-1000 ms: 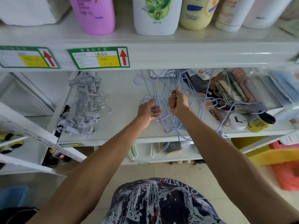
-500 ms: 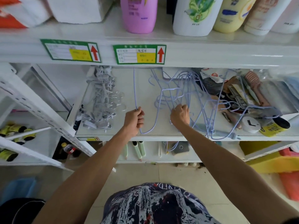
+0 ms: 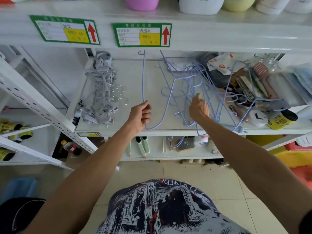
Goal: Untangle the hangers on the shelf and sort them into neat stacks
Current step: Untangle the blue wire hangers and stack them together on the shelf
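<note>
Fingers of our left hand were curled shut around one lilac wire hanger, gripping it where the long straight wire meets the bend near the shelf's front lip. We judged this grip was meant to hold that one hanger apart from the rest, over the bare middle of the shelf, so it could start a stack of its own. Its straight run reached toward the back of the shelf, and its curved end looped along the front edge.

Our right hand was in among the tangle of lilac hangers just to the right, thumb raised and fingers bent into the wires. Whether they pinched a strand or merely pressed on it, we could not tell. It seemed placed there to steady the tangle.

Both forearms reached forward and upward from below, the left wrist rolled so the knuckles faced right, the right wrist straight. A pile of grey clip hangers lay near the shelf's left end, well clear of the lilac ones.
</note>
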A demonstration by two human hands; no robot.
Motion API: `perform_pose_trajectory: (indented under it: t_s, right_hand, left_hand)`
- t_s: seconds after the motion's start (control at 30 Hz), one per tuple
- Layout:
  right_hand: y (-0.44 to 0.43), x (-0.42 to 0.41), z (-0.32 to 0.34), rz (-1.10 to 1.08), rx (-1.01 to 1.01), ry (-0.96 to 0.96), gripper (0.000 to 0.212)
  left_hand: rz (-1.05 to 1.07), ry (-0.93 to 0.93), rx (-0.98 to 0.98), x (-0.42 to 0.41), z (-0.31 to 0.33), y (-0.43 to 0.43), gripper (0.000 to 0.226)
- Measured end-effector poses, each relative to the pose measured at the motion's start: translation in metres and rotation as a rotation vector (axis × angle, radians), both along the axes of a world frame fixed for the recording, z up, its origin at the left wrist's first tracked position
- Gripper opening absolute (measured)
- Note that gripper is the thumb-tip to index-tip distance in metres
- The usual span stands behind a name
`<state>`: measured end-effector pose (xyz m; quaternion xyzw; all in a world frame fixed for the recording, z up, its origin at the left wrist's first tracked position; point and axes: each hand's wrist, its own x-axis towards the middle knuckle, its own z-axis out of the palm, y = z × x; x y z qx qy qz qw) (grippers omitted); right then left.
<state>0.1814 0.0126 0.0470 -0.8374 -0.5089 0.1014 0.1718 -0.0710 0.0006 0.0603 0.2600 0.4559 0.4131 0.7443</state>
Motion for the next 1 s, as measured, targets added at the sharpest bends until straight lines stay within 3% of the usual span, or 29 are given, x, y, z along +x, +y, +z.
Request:
perform_pose_trajectory:
  t_s: [0.1,0.23,0.4,0.57,0.7,0.83,0.93,1.0]
  right_hand:
    - [-0.004,0.017,0.004,-0.074,0.114,0.148,0.018]
    - [0.002,0.039,0.023,-0.215,0.185,0.259,0.041]
    - [0.007,0.069,0.031,-0.452,0.374,0.567,0.040]
    - [-0.008,0.095,0.008,-0.594,0.361,0.863,0.044]
    - [-0.010,0.110,-0.008,-0.532,0.167,0.721,0.047]
    - [-0.013,0.093,0.022,-0.434,-0.084,0.303,0.048]
    - [-0.020,0.070,0.036,-0.260,0.011,-0.032,0.053]
    - [-0.021,0.048,0.035,0.050,0.049,-0.063,0.037]
  left_hand:
    - [0.016,-0.063,0.003,0.003,0.001,0.000,0.034]
    - [0.066,-0.123,-0.057,0.007,-0.006,-0.001,0.034]
    - [0.084,-0.101,-0.110,0.015,-0.018,-0.007,0.035]
    - [0.083,-0.053,-0.141,0.018,-0.025,-0.010,0.035]
    - [0.098,-0.034,-0.153,0.019,-0.030,-0.009,0.036]
    - [0.124,-0.036,-0.159,0.019,-0.033,-0.006,0.035]
    - [0.133,-0.040,-0.166,0.020,-0.034,-0.004,0.035]
    - [0.140,-0.052,-0.173,0.021,-0.034,-0.002,0.035]
